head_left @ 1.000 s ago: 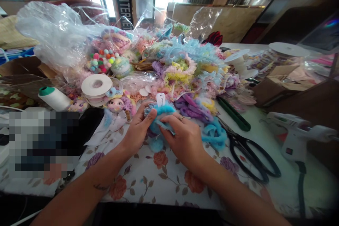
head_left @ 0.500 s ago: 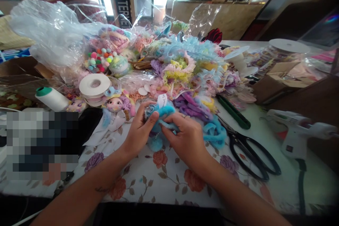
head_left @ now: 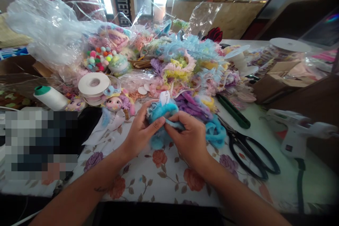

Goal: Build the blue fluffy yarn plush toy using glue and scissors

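Observation:
My left hand (head_left: 140, 132) is closed around a small fluffy blue craft piece (head_left: 161, 110) with lace at its edge. A white paper tag (head_left: 164, 97) sticks up from its top, and fuzzy blue material (head_left: 157, 142) hangs beneath. With thumb and forefinger, my right hand (head_left: 189, 134) pinches a strand of blue wool roving (head_left: 175, 124) against the piece. The two thumbs nearly meet. More blue roving (head_left: 217, 134) lies just right of my right hand. My fingers hide the underside of the piece.
Black scissors (head_left: 247, 152), a green box cutter (head_left: 234, 113) and a white glue gun (head_left: 293, 132) lie to the right. A ribbon spool (head_left: 94, 86), thread cone (head_left: 50, 98) and doll-face ornament (head_left: 116, 103) stand left. Ruffled trim (head_left: 182, 46) and plastic bags (head_left: 50, 24) heap up behind.
Both hands and the blue piece have shifted slightly right. My left thumb has moved along the strand, near my right fingertips. The paper tag has tipped slightly.

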The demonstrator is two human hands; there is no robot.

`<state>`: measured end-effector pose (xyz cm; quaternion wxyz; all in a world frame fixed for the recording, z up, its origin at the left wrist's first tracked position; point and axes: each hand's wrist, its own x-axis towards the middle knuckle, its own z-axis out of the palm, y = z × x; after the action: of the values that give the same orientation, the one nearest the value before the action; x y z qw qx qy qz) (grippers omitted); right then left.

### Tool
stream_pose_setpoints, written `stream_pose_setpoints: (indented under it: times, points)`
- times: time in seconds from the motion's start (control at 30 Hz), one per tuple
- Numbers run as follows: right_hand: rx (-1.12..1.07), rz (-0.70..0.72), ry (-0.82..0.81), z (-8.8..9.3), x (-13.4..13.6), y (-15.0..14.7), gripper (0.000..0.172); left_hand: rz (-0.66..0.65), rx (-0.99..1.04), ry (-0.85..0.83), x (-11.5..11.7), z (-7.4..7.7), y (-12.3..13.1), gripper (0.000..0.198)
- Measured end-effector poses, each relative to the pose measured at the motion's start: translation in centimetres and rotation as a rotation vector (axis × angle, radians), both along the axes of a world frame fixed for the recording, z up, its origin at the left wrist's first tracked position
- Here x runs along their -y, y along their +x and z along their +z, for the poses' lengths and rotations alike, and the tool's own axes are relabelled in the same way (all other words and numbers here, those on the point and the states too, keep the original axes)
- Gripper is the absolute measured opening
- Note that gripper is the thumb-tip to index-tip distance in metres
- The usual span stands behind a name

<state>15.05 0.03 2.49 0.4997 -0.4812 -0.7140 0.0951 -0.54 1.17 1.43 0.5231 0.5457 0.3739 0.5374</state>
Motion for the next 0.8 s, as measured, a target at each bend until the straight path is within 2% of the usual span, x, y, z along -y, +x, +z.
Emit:
stream_pose_setpoints:
  times: [0.13,0.27,0.47,0.67,0.8]
  points:
    - [0.081,-0.005,0.116,-0.3,0.1,0.3,0.02,-0.056,0.017,0.001,-0.1,0.0,0.0,0.037]
    - [0.155,0.011,0.276,-0.7,0.0,0.3,0.019,-0.1,0.021,0.054,-0.3,-1.0,-0.1,0.041]
    - [0.19,0.009,0.33,-0.4,0.3,0.5,0.017,-0.134,0.083,0.101,-0.4,-2.0,-0.4,0.04]
    - [0.379,0.013,0.476,-0.1,0.7,0.9,0.023,-0.111,0.087,0.18,-0.1,-2.0,-0.6,0.035]
    - [0.469,0.001,0.538,-0.1,1.0,0.9,0.022,-0.145,0.122,0.186,-0.1,-1.7,-0.4,0.038]
